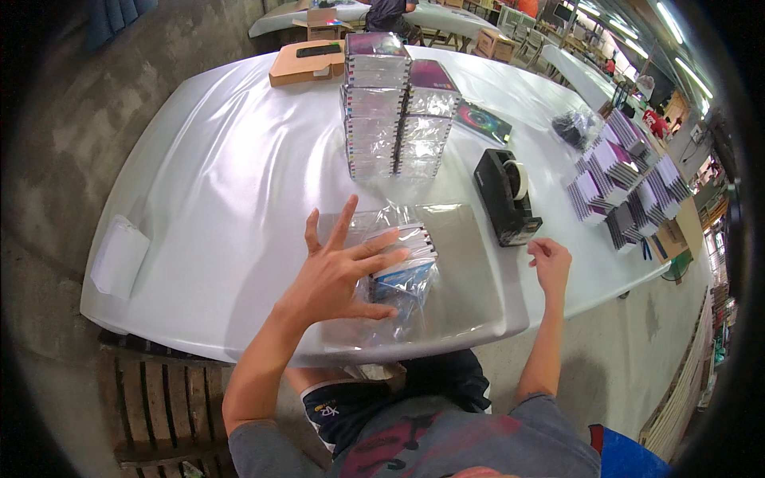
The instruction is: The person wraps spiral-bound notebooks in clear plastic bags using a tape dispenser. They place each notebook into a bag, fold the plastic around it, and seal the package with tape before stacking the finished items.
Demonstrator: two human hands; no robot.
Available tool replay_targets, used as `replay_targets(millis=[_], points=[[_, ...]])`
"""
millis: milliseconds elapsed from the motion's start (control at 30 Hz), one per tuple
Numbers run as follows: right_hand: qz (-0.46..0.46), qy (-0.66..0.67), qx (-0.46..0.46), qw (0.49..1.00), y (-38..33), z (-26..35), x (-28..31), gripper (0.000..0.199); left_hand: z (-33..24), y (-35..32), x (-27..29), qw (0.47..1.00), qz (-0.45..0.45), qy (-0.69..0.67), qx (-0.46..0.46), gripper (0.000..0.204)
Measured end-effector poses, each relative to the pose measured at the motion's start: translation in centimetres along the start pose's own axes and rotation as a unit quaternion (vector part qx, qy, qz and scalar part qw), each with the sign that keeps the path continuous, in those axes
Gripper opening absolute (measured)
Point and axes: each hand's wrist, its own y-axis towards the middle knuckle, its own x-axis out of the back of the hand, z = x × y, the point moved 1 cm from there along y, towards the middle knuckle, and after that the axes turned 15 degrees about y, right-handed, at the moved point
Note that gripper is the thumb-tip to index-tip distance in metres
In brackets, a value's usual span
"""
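My left hand (335, 269) lies with fingers spread over a bundle in clear plastic wrap (410, 279) near the table's front edge. White layers and a blue face show through the film. A loose clear plastic sheet (466, 239) spreads under and around the bundle. Beside the front end of a black tape dispenser (498, 195), my right hand (550, 261) has thumb and fingers pinched together. Whatever sits between those fingertips is too small to make out. The dispenser carries a roll of clear tape (518, 179).
Two tall stacks of wrapped packs (373, 119) stand behind the bundle, next to a dark flat pack (484, 121). Purple-edged stacks (613, 179) fill the right side. A cardboard box (287, 68) bears a phone (317, 50). White sheets (119, 256) lie far left.
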Motion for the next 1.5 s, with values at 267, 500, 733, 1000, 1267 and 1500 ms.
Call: replay_targets(millis=[267, 500, 733, 1000, 1267, 1500], points=[[0.461, 0.160, 0.022, 0.873, -3.6, 16.0, -9.1, 0.078, 0.3, -0.2, 1.7, 0.996, 0.077, 0.036, -0.030, 0.078], [0.567, 0.045, 0.083, 0.819, -4.0, 18.8, -15.5, 0.089, 0.2, 0.2, 2.3, 0.992, 0.100, 0.057, -0.052, 0.081], [0.430, -0.210, 0.256, 0.840, -3.6, 18.2, -16.9, 0.094, 0.3, 0.2, 2.3, 0.989, 0.114, 0.066, -0.060, 0.084], [0.586, -0.042, 0.268, 0.763, 0.5, 14.4, -11.5, 0.068, -0.8, -0.7, -2.1, 0.992, -0.100, 0.071, -0.020, 0.042], [0.463, 0.285, 0.055, 0.838, -4.7, 8.3, -13.4, 0.022, -2.9, 2.0, -3.4, 0.916, -0.275, -0.193, 0.217, 0.013], [0.422, 0.336, -0.021, 0.842, -5.5, 9.9, -15.0, 0.018, -1.6, 0.8, -3.1, 0.877, -0.121, -0.370, 0.283, 0.056]])
